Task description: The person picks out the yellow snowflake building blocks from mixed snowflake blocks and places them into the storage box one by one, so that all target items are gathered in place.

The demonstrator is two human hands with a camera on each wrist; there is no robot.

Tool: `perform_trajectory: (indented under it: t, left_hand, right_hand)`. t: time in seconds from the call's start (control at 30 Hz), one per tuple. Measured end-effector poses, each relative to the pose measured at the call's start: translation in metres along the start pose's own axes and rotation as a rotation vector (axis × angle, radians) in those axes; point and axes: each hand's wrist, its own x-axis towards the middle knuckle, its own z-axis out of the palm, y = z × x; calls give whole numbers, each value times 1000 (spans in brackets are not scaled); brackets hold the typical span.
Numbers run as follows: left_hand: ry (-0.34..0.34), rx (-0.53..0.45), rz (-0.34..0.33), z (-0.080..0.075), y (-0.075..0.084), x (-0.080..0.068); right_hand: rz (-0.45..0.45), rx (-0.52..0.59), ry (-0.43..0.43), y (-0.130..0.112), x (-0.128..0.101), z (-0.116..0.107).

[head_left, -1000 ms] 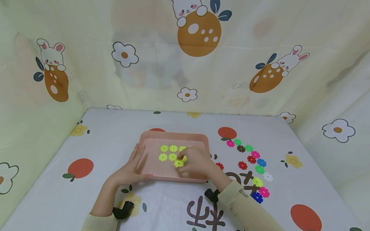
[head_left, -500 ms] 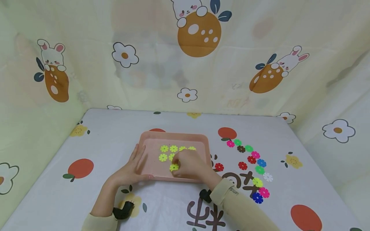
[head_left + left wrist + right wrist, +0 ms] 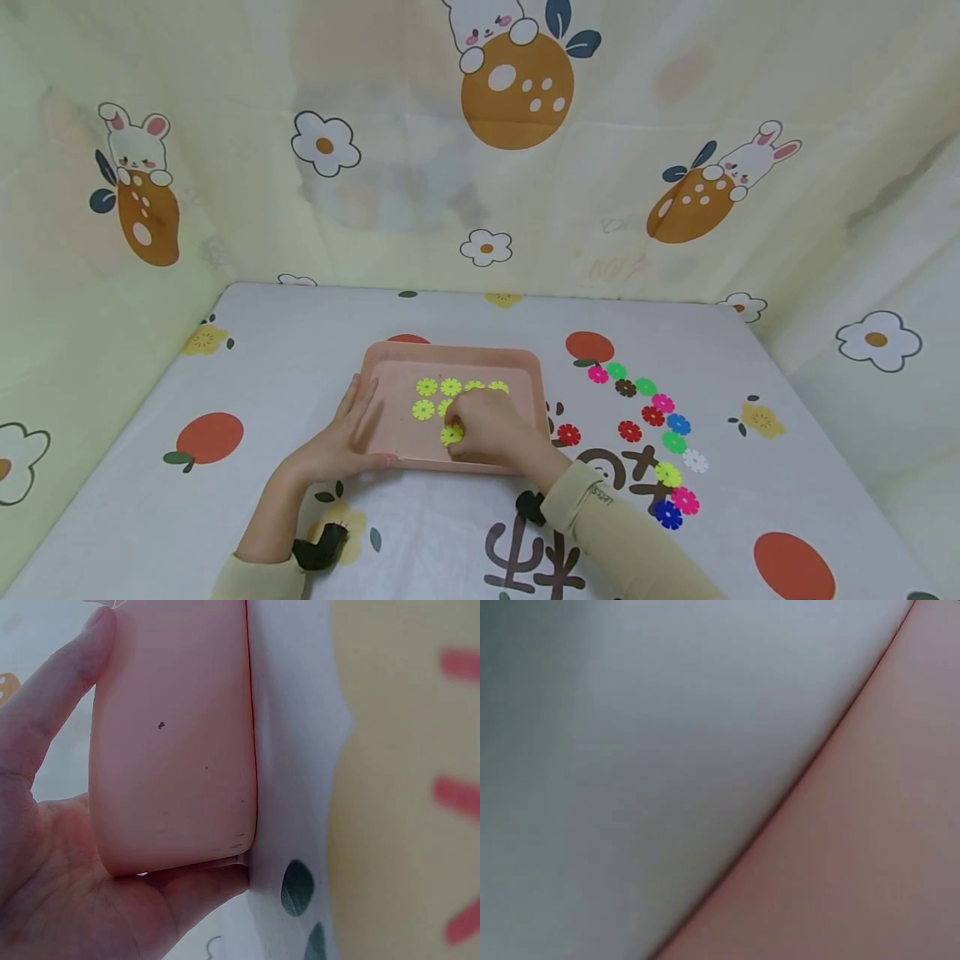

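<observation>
A pink tray (image 3: 450,348) lies on the cloth-covered table and holds several yellow-green flower discs (image 3: 438,387) in rows. My right hand (image 3: 487,429) is inside the tray, its curled fingertips pinching one more yellow-green disc (image 3: 451,435) near the front wall. My left hand (image 3: 341,437) rests against the tray's front left corner, fingers straight along the left rim and thumb along the front edge. The left wrist view shows that hand (image 3: 60,847) cupping the tray's corner (image 3: 180,750). In the right wrist view only blurred tray wall (image 3: 870,862) and cloth are visible.
Several loose flower discs in pink, green, red, blue, brown, white and yellow (image 3: 653,414) lie scattered on the table right of the tray. A single red disc (image 3: 568,434) sits just beside the tray. Printed curtain walls close in the table's back and sides.
My right hand has shifted a little left and toward the front wall, carrying the yellow-green disc; the red disc beside the tray is now uncovered. The left hand has stayed put.
</observation>
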Motion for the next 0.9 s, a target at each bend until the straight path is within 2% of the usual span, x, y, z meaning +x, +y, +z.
perform_trajectory:
  t: [0.57,0.9]
  left_hand:
    - [-2,8,-1,-1,2,-2]
    - [-4,17,3,-1,2,-2]
  right_hand:
    - [72,102,-4,5,-8,-4]
    - [97,192,26,7,-22,-16]
